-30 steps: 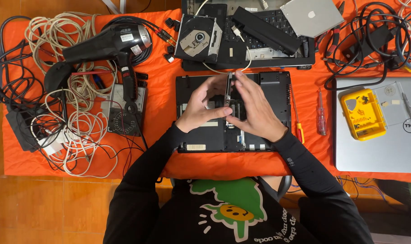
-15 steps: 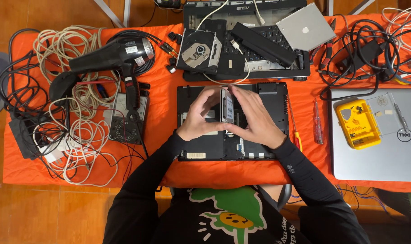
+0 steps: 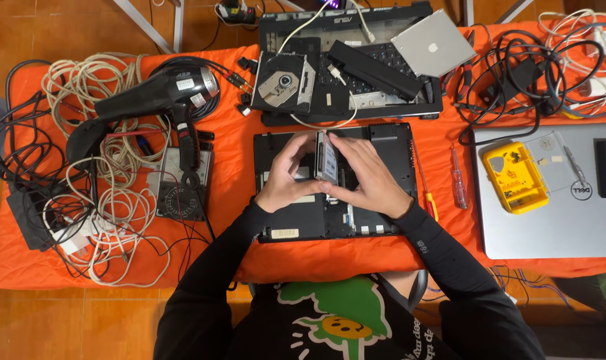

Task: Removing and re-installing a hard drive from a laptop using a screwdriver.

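Both of my hands hold a small flat hard drive (image 3: 327, 159) on edge above an opened black laptop base (image 3: 390, 143) lying upside down on the orange cloth. My left hand (image 3: 286, 175) grips the drive's left face with fingers curled. My right hand (image 3: 366, 177) grips its right side, thumb low near the drive's bottom. The drive stands nearly upright over the laptop's middle bay. Black sleeves cover both forearms.
A black hair dryer (image 3: 158, 93) and a multimeter (image 3: 182, 183) lie left among tangled white cables (image 3: 116, 213). Behind are another dismantled laptop (image 3: 356, 67) with an optical drive (image 3: 283, 83), and a silver drive (image 3: 433, 43). Two screwdrivers (image 3: 458, 177), a yellow bit case (image 3: 514, 177) and a silver laptop (image 3: 550, 227) lie right.
The view has shifted, so the table sits lower in frame. My hands have tilted the hard drive more upright between them, still over the laptop base.
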